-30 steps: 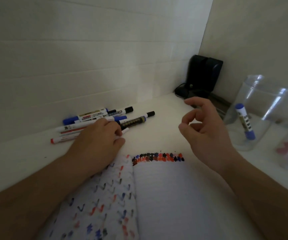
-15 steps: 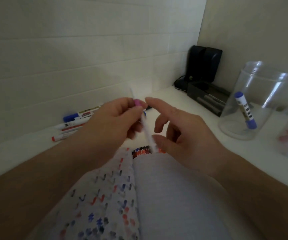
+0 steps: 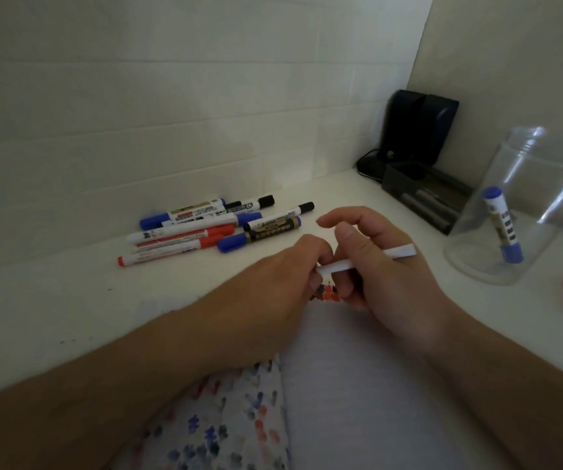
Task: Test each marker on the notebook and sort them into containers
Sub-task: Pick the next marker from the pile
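The white marker lies across both hands just above the notebook's top edge, its long axis running from about 8 o'clock to 2 o'clock. The right hand wraps its barrel in curled fingers, free end jutting toward the clear container. The left hand pinches the 8 o'clock end, probably the cap. Uncapping likely means pulling apart along that axis. Untested markers lie at 10 o'clock on the worktop.
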Available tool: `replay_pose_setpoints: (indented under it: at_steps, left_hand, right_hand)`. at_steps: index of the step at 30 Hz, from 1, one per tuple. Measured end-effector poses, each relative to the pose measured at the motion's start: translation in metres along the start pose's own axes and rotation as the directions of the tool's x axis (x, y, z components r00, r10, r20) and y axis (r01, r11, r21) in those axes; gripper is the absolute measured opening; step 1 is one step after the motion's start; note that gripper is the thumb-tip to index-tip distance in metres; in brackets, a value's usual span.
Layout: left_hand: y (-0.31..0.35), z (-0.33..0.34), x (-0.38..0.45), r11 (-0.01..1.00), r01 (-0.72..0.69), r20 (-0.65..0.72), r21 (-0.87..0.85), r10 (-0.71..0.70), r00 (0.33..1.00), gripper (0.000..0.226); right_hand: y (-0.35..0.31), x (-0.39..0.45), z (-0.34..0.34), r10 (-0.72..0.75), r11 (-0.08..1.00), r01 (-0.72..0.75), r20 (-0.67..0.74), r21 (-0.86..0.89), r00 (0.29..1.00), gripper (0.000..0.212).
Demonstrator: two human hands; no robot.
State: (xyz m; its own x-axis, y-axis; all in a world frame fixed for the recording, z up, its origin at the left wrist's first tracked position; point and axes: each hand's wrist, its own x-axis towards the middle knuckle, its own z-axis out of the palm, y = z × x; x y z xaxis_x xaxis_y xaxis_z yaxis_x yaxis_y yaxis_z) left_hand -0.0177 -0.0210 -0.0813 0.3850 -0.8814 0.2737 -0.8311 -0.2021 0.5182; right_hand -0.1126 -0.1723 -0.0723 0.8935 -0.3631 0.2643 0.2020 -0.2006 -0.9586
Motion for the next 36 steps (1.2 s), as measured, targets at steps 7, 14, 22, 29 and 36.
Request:
replay_pose_setpoints:
  at_steps: [7,14,22,29,36]
  left_hand:
    - [0.003,-0.006,-0.001,0.995,-0.099,-0.004,-0.009,0.099,0.995,0.007]
    - [-0.001,-0.007,0.001,0.995,-0.094,0.002,-0.039,0.094,0.996,0.012]
    - [-0.013,-0.021,0.003,0.995,0.08,0.052,-0.059,-0.077,0.996,0.039]
    - [-0.04,-0.041,0.002,0.979,0.205,0.303,-0.014,-0.191,0.934,0.012]
    - [-0.046,-0.036,0.008,0.968,0.25,0.283,-0.023,-0.234,0.93,0.029]
  right_hand:
    - [-0.003,0.0,0.006,0.052,0.981,-0.059,0.044,0.183,0.998,0.029]
    - [-0.004,-0.001,0.009,0.116,0.965,-0.122,0.043,0.233,0.992,0.036]
    - [-0.009,0.002,0.0,0.156,0.952,-0.148,-0.01,0.27,0.988,0.033]
    - [-0.01,0.001,0.0,0.201,0.965,-0.205,0.038,0.163,0.979,0.026]
    - [-0.005,0.003,0.015,0.152,0.946,-0.128,0.057,-0.298,0.987,0.021]
